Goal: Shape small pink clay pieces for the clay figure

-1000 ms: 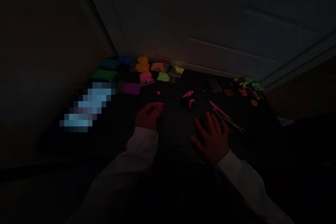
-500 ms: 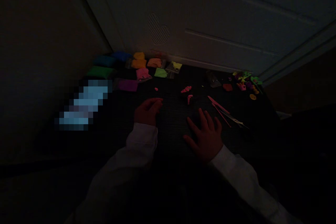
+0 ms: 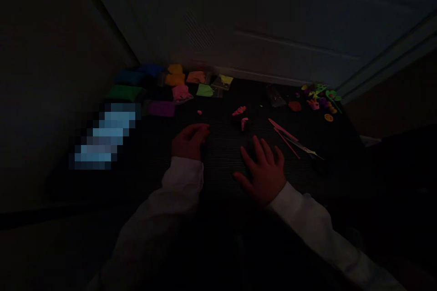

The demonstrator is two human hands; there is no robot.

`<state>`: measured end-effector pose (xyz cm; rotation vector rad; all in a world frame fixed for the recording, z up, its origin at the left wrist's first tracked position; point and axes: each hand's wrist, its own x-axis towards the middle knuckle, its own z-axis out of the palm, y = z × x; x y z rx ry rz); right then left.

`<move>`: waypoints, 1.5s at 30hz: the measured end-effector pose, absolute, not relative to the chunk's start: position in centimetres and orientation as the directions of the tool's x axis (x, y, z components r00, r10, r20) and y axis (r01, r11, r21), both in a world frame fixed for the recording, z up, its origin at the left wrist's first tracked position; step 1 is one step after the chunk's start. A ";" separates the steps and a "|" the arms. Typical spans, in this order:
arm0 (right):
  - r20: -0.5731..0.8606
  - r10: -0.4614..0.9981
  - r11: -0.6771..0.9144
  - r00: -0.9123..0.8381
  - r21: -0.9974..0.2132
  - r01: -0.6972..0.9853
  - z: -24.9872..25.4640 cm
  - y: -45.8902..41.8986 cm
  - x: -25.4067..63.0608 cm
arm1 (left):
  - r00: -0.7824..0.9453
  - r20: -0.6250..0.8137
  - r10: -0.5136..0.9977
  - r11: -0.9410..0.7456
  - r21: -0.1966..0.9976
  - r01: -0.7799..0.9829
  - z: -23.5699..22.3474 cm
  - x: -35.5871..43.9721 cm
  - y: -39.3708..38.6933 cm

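Facing palm down, the right hand (image 3: pixel 264 173) has its fingers spread wide over the black tabletop (image 3: pixel 218 168); whether anything lies under the palm cannot be told. The left hand (image 3: pixel 189 142) is curled, thumb and fingertips drawn near each other, and the dimness hides whether they pinch anything. Just past its fingertips lies a pink lump (image 3: pixel 200 112); beyond the gap between the hands sit a pink-dotted piece (image 3: pixel 239 111) and a smaller pink piece (image 3: pixel 244 123). Near the right hand, on its right, are a pink knife-shaped tool (image 3: pixel 283 129), a thin pink stick (image 3: pixel 288 144) and scissors (image 3: pixel 309 150).
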<state>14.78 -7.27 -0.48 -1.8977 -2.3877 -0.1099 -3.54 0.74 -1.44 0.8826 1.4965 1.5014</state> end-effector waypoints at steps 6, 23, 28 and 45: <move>0.138 0.980 0.148 -0.146 0.000 0.989 -0.7 -7.3 14.9 | -0.425 -0.074 0.902 0.058 0.997 -0.050 -1.2 -3.4 0.6; 0.124 0.978 0.169 -0.169 0.010 0.986 -0.7 -7.3 15.1 | -0.402 -0.077 0.912 0.080 0.997 -0.011 -1.0 -3.4 0.4; 0.118 0.976 0.183 -0.181 -0.004 0.983 -0.8 -7.4 14.9 | -0.407 -0.074 0.911 0.083 0.997 0.006 -0.9 -3.4 0.4; 0.135 0.983 0.125 -0.122 -0.008 0.992 -0.9 -7.6 15.0 | -0.417 -0.070 0.906 0.073 0.997 -0.007 -0.7 -3.2 0.3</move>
